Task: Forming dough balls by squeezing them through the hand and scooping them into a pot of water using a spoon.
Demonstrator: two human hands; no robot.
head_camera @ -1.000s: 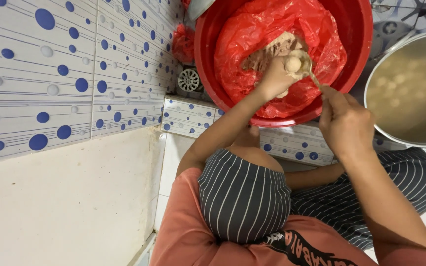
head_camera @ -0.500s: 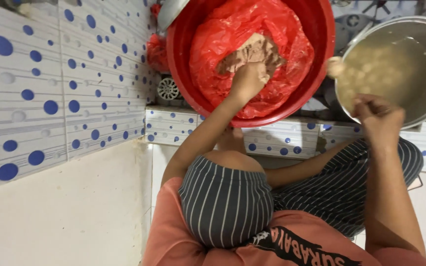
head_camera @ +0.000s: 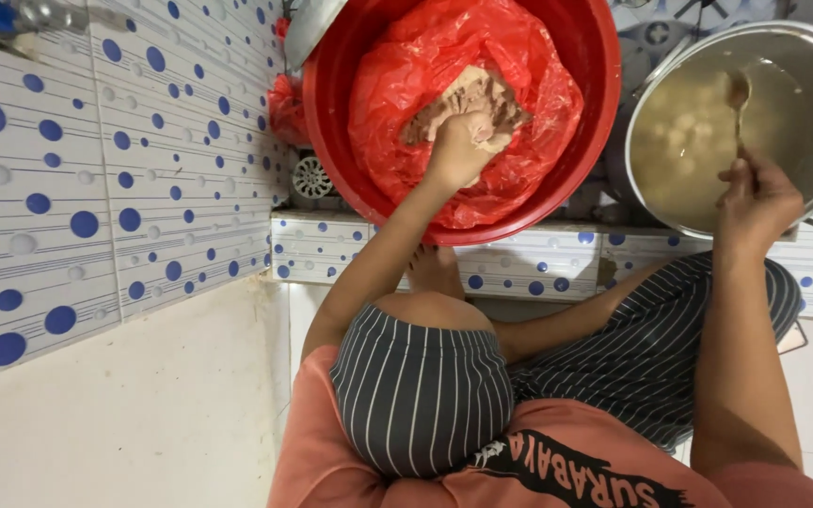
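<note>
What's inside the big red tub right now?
The red tub is lined with a red plastic bag holding a brownish paste. The left hand presses into it; the tub's bottom is covered.

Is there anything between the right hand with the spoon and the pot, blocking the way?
Nothing visible does. The right hand holds the spoon already over the open pot, its bowl at the cloudy liquid. The left hand stays apart, on the paste in the red basin.

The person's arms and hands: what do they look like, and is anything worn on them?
Both arms are bare along the whole visible length, with no sleeves showing. The left hand and right hand wear no gloves, and no rings, watch or bracelet can be made out. Below them show a salmon-coloured shirt and dark pinstriped trousers.
</note>
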